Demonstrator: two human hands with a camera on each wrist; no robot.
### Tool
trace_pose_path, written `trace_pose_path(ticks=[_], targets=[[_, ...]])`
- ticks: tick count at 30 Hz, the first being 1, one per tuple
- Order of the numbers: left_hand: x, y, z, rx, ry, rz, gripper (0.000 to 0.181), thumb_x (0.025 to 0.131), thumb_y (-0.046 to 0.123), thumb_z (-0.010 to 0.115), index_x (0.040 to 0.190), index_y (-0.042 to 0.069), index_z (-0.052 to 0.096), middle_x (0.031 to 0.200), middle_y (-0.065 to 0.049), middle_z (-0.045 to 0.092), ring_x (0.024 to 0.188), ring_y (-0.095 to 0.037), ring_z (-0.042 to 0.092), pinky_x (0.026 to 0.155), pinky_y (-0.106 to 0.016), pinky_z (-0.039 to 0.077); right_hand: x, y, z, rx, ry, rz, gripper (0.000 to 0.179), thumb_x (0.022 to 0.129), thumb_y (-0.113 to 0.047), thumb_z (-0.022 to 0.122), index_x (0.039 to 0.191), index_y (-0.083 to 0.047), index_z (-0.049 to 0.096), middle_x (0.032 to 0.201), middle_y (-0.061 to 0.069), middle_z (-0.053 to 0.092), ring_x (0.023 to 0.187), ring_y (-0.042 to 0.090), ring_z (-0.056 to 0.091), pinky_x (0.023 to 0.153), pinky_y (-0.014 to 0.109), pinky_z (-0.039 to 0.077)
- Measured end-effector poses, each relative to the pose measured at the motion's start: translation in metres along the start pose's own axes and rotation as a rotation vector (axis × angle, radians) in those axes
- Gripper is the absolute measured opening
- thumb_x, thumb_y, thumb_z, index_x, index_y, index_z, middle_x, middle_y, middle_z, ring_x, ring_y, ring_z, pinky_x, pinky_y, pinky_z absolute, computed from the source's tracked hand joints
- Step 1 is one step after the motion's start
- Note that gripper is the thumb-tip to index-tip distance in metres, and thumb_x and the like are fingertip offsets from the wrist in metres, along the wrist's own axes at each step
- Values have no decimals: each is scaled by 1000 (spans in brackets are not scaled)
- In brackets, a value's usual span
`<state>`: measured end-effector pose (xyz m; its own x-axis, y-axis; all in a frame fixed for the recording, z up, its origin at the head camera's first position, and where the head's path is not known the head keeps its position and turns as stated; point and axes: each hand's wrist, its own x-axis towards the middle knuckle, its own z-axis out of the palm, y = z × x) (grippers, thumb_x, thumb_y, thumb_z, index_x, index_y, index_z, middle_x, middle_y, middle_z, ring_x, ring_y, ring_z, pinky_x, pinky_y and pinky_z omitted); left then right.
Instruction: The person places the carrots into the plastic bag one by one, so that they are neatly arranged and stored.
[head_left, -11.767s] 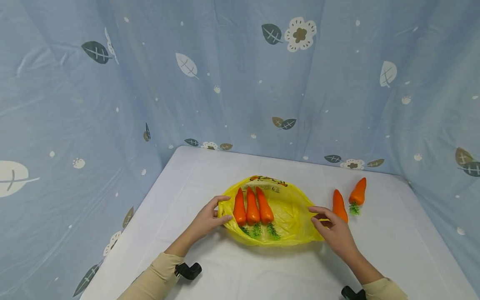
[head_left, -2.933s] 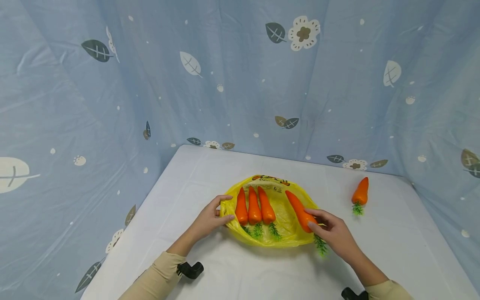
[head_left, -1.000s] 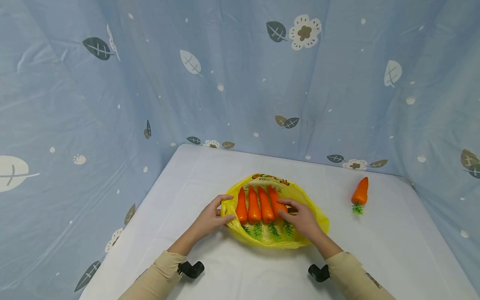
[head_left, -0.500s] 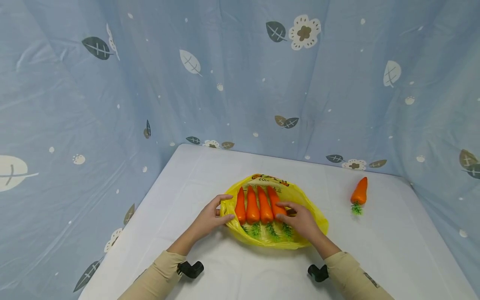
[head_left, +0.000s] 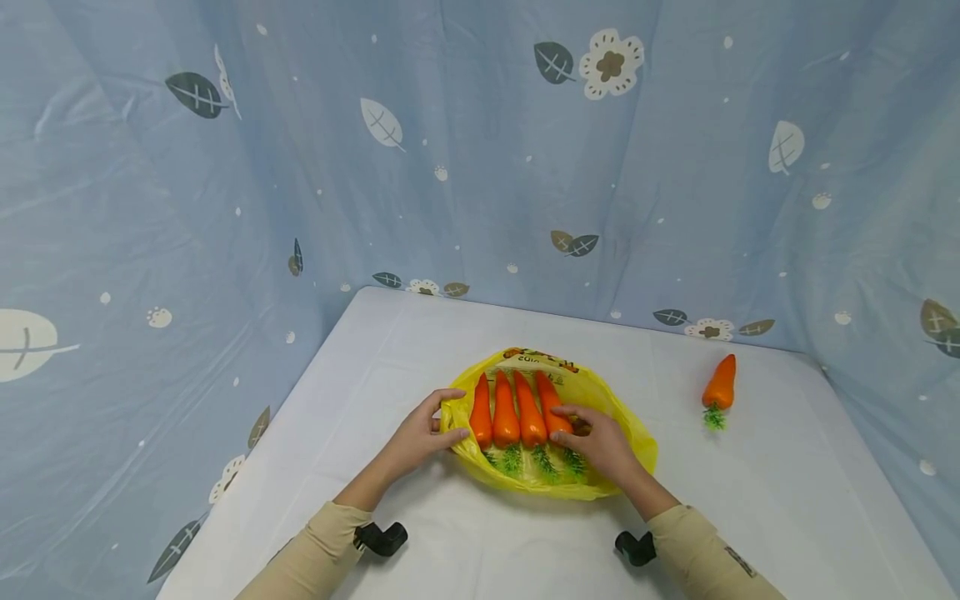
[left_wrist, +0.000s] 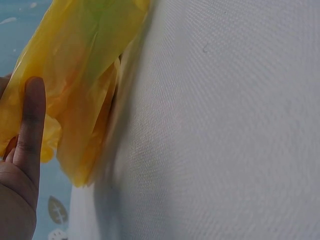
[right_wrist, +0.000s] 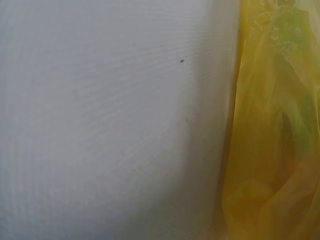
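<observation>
The yellow plastic bag (head_left: 611,408) lies spread on the table with its mouth facing up. Several orange carrots with green tops rest side by side inside it. My left hand (head_left: 414,437) grips the bag's left edge between thumb and fingers; in the left wrist view the thumb (left_wrist: 33,115) lies against the yellow plastic. My right hand (head_left: 606,446) reaches inside and holds the rightmost carrot (head_left: 549,400) near its thick end, covering part of it. In the right wrist view only the bag (right_wrist: 270,150) and the table show, not the hand.
One more carrot (head_left: 720,383) lies apart on the white table (head_left: 757,483), to the right of the bag. Blue patterned curtain (head_left: 480,167) hangs behind the table and along its sides.
Since about three seconds ago, my right hand has carried a carrot leftward from the bag's right edge to beside the others. In the last second almost nothing moves.
</observation>
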<state>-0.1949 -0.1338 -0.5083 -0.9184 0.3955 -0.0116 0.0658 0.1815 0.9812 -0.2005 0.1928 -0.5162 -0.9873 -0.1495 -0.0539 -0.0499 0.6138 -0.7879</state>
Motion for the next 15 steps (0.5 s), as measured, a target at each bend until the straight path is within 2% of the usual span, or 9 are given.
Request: trace_pose_path(ticks=[6,15], targets=[[0,-1,0,-1,-5,5,63,95,12,73,149,3,40,146,-26,45,94,-24,71,72,-26,58,-3,0,-1,-7,6,-21,43,87,-28,82,128,-21,72,129,7,67,102,24,65,85,38,57],[0,-2,0,-2,-1,2,63,96,12,73,149,4,40,146,-25,45,94,-23,71,72,-27,58,-7,0,-9,-2,28,-19,41,90,-32,79,130,-25,71,131,7,65,112,31,65,84,43,59]])
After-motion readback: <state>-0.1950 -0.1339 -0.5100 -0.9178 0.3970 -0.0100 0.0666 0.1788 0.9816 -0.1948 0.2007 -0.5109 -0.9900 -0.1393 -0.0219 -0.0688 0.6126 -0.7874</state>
